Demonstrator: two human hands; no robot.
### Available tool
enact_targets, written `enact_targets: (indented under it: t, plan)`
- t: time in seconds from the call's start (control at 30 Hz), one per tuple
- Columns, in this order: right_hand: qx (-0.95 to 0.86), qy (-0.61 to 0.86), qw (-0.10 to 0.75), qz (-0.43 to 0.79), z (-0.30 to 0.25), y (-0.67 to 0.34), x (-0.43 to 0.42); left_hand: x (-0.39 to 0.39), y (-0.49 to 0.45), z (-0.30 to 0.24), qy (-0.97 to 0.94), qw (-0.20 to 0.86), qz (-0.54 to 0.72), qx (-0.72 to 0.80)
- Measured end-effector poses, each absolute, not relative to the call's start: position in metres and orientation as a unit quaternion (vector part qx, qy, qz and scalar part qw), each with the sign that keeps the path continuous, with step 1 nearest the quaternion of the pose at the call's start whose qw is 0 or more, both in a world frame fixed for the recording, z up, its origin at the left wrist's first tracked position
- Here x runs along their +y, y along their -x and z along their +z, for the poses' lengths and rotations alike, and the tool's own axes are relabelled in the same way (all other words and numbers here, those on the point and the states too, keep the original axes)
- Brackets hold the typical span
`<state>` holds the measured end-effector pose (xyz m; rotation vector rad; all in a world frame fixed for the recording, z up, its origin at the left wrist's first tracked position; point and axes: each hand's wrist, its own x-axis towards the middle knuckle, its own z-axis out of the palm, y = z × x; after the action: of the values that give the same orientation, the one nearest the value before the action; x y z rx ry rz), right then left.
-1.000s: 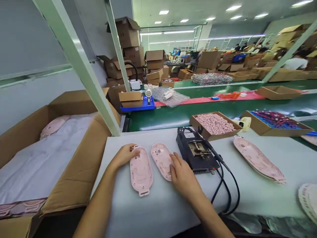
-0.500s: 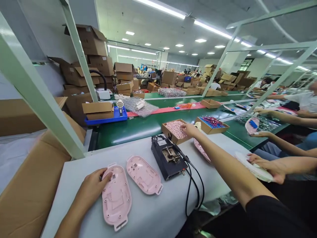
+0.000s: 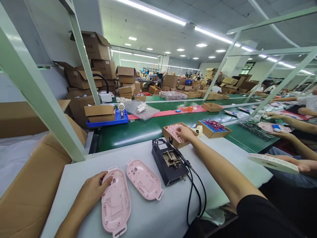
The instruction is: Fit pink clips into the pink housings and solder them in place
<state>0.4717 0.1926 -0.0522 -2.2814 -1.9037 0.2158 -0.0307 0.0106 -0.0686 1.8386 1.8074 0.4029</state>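
Observation:
My left hand [image 3: 95, 188] grips the upper left edge of a pink plastic shell [image 3: 116, 201], thumb on its inner face. The shell lies on the white work surface with its posts and ribs facing up. A second pink shell [image 3: 144, 180] lies just right of it, touched by neither hand. Reaching forward, my right hand [image 3: 184, 133] is in a cardboard box [image 3: 177, 142] of small pink parts [image 3: 173, 129]. Its fingers are bent together among the parts; whether a piece is between them is hidden.
A black soldering station [image 3: 169, 162] with a cabled iron stands between my arms. Behind are a box of red and blue wires [image 3: 214, 127], a green conveyor [image 3: 138, 132] and a blue tray [image 3: 109, 123]. At right, a co-worker's hand holds a pale, flat part [image 3: 273, 162].
My right hand has shifted slightly left and down within the parts box. The pink shell beneath my right forearm is no longer visible. The co-worker's pale part has moved right. My left hand keeps its grip.

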Motion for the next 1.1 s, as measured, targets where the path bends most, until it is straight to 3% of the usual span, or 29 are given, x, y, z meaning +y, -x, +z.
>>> enact_targets:
  t: [0.4, 0.63, 0.73, 0.8, 0.93, 1.1]
  plan:
    - [-0.63, 0.742, 0.184, 0.135, -0.047, -0.464, 0.183, 0.01, 0.031, -0.069, -0.696, 0.258, 0.157, 0.652]
    - [-0.579, 0.706, 0.386, 0.129, -0.013, -0.453, 0.155, 0.005, 0.03, -0.075, -0.649, 0.349, 0.22, 0.638]
    - [-0.602, 0.624, 0.47, 0.162, -0.009, -0.411, 0.105, -0.005, 0.025, -0.072, -0.624, 0.437, 0.273, 0.587]
    - [-0.624, 0.495, 0.568, 0.208, -0.012, -0.372, 0.059, -0.01, 0.02, -0.07, -0.608, 0.486, 0.278, 0.562]
    - [-0.715, 0.338, 0.518, 0.325, -0.027, -0.284, -0.02, -0.012, 0.014, -0.07, -0.577, 0.552, 0.271, 0.538]
    - [-0.7, 0.337, 0.451, 0.44, -0.067, -0.208, -0.034, -0.012, 0.011, -0.07, -0.618, 0.578, 0.246, 0.472]
